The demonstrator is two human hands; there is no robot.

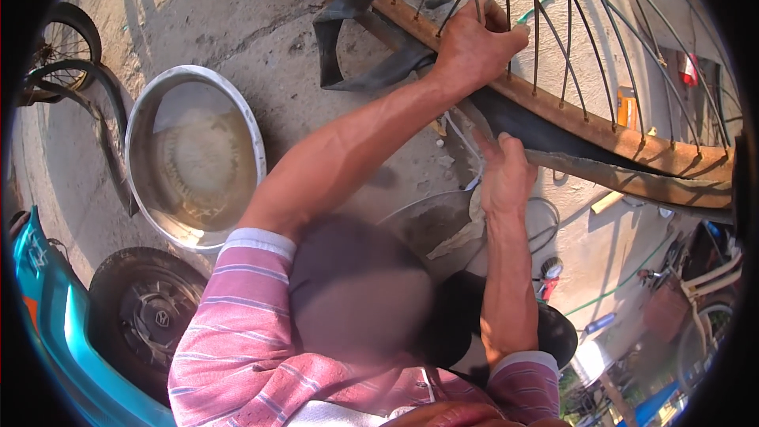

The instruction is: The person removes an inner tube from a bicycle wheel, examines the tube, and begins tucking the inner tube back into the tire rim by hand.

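Observation:
A spoked wheel with a rusty rim (624, 138) fills the upper right. Its tyre (632, 176) is partly off the rim, with black inner tube (526, 122) showing in the gap. More black tube (368, 75) hangs loose in flat folds at the upper left of the wheel. My left hand (478, 43) is closed over the rim among the spokes, its fingertips partly hidden. Below it, my right hand (506, 174) is closed on the tyre's edge, the fingers pointing up toward the rim.
A round metal basin (257, 138) of cloudy water stands at left. Near it are a black tyre strip (111, 134), a small wheel (142, 316) and a teal vehicle panel (75, 332). A gauge (551, 269), a hose (632, 273) and a bicycle (704, 292) lie to the right.

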